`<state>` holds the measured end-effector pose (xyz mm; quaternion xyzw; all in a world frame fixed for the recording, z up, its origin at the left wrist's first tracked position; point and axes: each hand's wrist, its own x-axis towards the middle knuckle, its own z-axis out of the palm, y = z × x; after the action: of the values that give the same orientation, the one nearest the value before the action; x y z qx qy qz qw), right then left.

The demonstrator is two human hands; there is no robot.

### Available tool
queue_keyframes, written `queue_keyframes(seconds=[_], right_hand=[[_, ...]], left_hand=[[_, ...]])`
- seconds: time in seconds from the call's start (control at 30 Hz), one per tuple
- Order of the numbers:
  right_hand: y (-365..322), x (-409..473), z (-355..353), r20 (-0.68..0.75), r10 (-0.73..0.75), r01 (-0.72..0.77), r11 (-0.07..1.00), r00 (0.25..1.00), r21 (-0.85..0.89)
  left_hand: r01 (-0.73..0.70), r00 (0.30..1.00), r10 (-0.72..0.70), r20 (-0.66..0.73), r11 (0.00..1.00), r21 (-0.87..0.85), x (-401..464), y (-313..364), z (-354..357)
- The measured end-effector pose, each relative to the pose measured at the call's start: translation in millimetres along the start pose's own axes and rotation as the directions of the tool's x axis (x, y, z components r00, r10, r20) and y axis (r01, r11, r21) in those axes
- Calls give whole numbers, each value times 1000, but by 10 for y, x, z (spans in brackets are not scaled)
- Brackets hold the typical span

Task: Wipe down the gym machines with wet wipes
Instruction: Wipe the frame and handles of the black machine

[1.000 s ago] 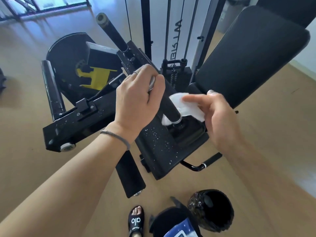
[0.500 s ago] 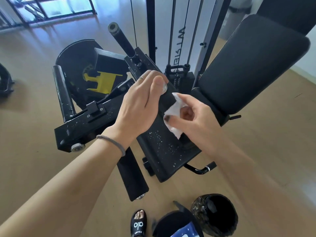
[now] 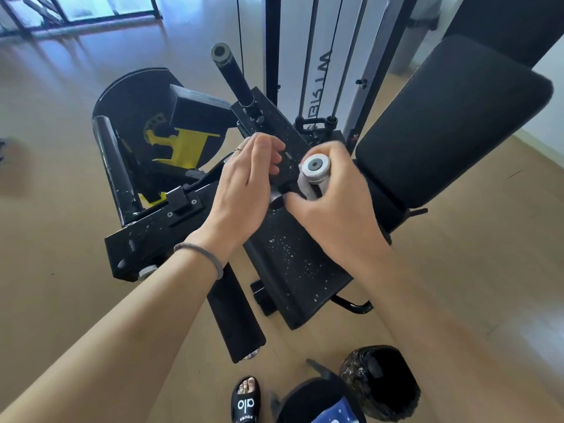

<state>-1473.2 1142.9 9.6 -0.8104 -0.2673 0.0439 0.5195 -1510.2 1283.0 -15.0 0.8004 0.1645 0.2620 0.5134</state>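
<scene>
The black slide sandal [image 3: 246, 404] at the bottom edge reads "alo" across its strap. The machine's white panel [image 3: 317, 83] behind the cables carries dark lettering, too cut off to read.

Right hand [image 3: 332, 206] grips the machine's handle [image 3: 316, 167] with a white wipe [image 3: 305, 186] wrapped under the silver end cap. Left hand [image 3: 244, 184] just beside it, fingers curled loosely over the black frame [image 3: 293, 264]. Black backrest pad [image 3: 451, 123] at right, lined bin [image 3: 381, 383] on floor.

Both forearms bare, no sleeves seen. Grey band [image 3: 200, 257] worn on left wrist, thin ring [image 3: 239, 149] on left hand [image 3: 241, 190]. Black slide sandal [image 3: 246, 401] (white lettering) worn on one foot.
</scene>
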Motion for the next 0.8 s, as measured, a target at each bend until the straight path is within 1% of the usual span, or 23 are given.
queue_keyframes(seconds=[0.13,0.17,0.2,0.23,0.27,0.3,0.37,0.43,0.5,0.53,0.63,0.67,0.7,0.73,0.77,0.8], right_hand=[[-104,130,48,-48,-78,70,985,996,-157],[-61,174,22,-29,-86,81,985,996,-154],[26,210,-18,19,-75,77,987,997,-142],[125,227,-68,87,-43,55,989,995,-140],[223,212,-114,154,25,0,987,988,-164],[332,172,-150,202,124,-81,975,972,-207],[490,91,-196,225,273,-214,943,935,-254],[487,78,-225,233,298,-221,926,926,-305],[359,111,-309,251,259,-159,920,933,-359],[292,133,-360,276,224,-126,935,935,-333],[238,167,-523,322,195,-180,981,927,-76],[219,207,-592,319,162,-181,983,934,30],[196,256,-636,320,120,-187,965,940,186],[154,281,-657,307,103,-197,936,946,293],[215,359,-647,283,105,-203,917,953,344],[261,400,-645,259,143,-219,931,955,293]], left_hand=[[62,998,-63,-4,994,-89,195,-9,-20],[80,997,-79,6,991,-110,236,-24,-13],[93,996,-90,24,989,-118,270,-44,-4],[99,994,-94,49,988,-118,298,-68,3],[101,993,-93,77,988,-117,319,-98,8],[101,991,-89,103,988,-119,334,-134,6],[94,987,-77,144,989,-116,358,-196,-15],[73,983,-59,173,994,-77,389,-249,-42],[34,979,-28,200,999,-25,415,-278,-58],[16,980,-15,197,1000,-1,427,-292,-67],[-28,985,17,172,998,60,430,-359,-40],[-28,983,10,182,995,99,415,-390,-5],[-32,980,1,197,988,151,396,-434,39],[-37,978,-8,211,977,210,380,-478,85],[-41,974,-20,224,964,263,375,-516,125],[-50,972,-23,236,953,299,369,-545,158]])
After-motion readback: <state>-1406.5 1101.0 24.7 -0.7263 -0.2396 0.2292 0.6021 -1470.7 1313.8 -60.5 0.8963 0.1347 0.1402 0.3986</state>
